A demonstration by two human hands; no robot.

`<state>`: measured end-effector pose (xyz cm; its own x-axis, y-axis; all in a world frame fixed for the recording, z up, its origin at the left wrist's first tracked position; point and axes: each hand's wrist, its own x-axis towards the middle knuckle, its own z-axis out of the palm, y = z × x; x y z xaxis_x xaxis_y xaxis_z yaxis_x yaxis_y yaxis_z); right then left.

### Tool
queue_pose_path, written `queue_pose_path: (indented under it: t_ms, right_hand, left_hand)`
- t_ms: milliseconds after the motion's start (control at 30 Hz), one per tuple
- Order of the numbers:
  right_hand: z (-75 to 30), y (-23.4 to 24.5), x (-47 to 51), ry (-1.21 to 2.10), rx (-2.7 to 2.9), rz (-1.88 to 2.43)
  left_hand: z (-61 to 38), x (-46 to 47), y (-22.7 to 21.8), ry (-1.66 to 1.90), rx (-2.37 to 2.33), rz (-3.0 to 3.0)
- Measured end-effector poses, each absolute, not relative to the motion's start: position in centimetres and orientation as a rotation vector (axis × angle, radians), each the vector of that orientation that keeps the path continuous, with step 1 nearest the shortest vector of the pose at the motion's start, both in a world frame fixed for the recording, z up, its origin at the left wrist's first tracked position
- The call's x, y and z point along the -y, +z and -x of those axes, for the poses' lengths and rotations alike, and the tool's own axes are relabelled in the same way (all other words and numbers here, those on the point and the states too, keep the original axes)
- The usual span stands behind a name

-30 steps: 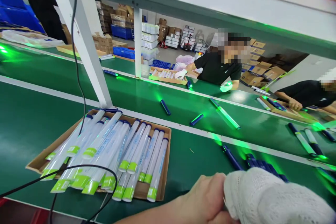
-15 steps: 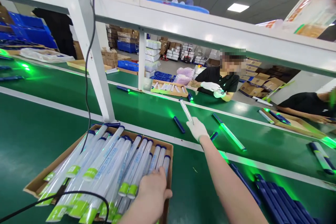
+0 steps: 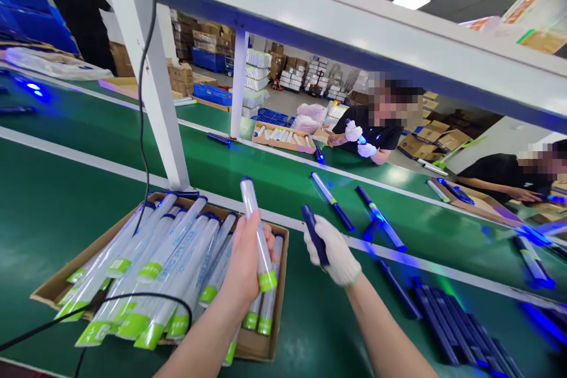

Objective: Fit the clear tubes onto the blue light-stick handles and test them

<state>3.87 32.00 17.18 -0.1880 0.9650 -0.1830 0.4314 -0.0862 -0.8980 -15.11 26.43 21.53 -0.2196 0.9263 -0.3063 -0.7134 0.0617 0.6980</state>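
My bare left hand [image 3: 243, 254] is closed around a clear tube [image 3: 252, 207] with a dark blue cap and a green band at its lower end. It holds the tube tilted above the right side of a cardboard tray [image 3: 280, 313]. More such tubes [image 3: 177, 274] lie in a pile in that tray. My right hand [image 3: 339, 254], in a white glove, grips a short dark blue flashlight [image 3: 315, 233] over the near edge of the green belt. On the belt just beyond lies a clear tube [image 3: 325, 188] against another dark blue flashlight [image 3: 342, 214].
Several dark blue flashlights [image 3: 447, 319] lie in a row at the lower right. A white post [image 3: 155, 82] and a black cable [image 3: 142, 82] stand behind the tray. Across the belt, a co-worker's gloved hands [image 3: 361, 140] hold a lit flashlight.
My left hand has risen from the tray with a tube. The tube from my right hand now lies on the belt, and that hand holds a flashlight. The glow turned from green to blue.
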Motion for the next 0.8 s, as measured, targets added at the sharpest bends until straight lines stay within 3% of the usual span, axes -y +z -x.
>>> queue_pose_path:
  t_ms: [167, 467, 800]
  right_hand:
    - [-3.3, 19.6, -17.5, 1.634, 1.554, 1.337]
    - [-2.3, 16.8, -11.8, 0.776, 1.654, 1.564]
    - [-2.5, 16.4, -11.1, 0.884, 1.638, 1.537]
  left_hand:
    - [14.3, -27.7, 22.6, 1.691, -0.724, 0.056]
    - [12.3, -24.7, 22.0, 1.539, -0.502, -0.058]
    - [12.3, -24.0, 21.9, 1.512, -0.344, -0.188]
